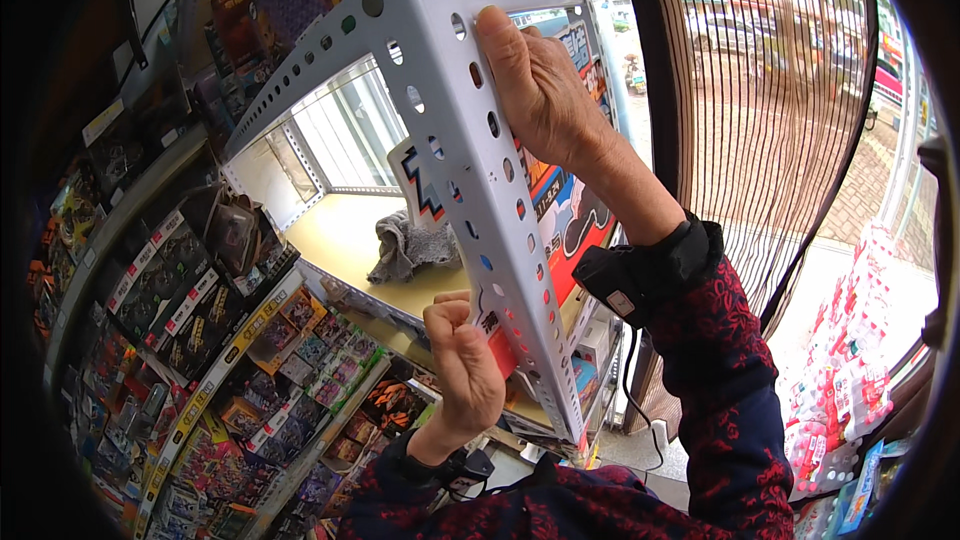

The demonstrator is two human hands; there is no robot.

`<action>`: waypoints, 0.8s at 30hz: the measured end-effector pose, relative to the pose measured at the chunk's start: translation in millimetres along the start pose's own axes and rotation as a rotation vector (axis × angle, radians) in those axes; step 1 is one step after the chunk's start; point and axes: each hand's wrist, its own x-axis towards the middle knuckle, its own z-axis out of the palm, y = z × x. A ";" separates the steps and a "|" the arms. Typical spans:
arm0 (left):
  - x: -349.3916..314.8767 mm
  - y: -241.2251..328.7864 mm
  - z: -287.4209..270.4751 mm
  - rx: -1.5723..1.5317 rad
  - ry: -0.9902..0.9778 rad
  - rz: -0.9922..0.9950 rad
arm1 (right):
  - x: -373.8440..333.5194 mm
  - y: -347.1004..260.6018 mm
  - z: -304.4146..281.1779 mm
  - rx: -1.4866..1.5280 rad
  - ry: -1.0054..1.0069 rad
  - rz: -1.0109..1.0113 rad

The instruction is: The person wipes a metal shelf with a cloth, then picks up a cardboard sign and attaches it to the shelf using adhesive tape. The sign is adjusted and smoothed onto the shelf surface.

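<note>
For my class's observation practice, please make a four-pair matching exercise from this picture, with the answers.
Things:
1. Cloth
2. Metal post
3. Curtain
4. Right hand

Descriptions:
A. Thumb on the post, higher up than the left hand
B. Brownish, see-through and striped
C. Grey and crumpled on a pale yellow shelf
D. Light grey, with rows of holes

Right pairs: 1-C, 2-D, 3-B, 4-A

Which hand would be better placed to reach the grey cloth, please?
The left hand, probably: it looks nearer the grey cloth, left of the metal post; the right hand is higher, at the post's right.
</note>
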 end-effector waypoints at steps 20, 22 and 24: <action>23.0 0.6 5.0 0.258 0.079 0.046 | 1.6 0.1 -1.7 -0.029 -0.043 -0.014; 24.2 -0.2 2.4 0.224 0.048 0.050 | 1.1 -0.7 -1.3 -0.029 -0.041 0.009; 26.2 -2.1 -0.3 0.169 0.012 0.061 | 0.6 -0.6 -1.4 -0.016 -0.030 0.030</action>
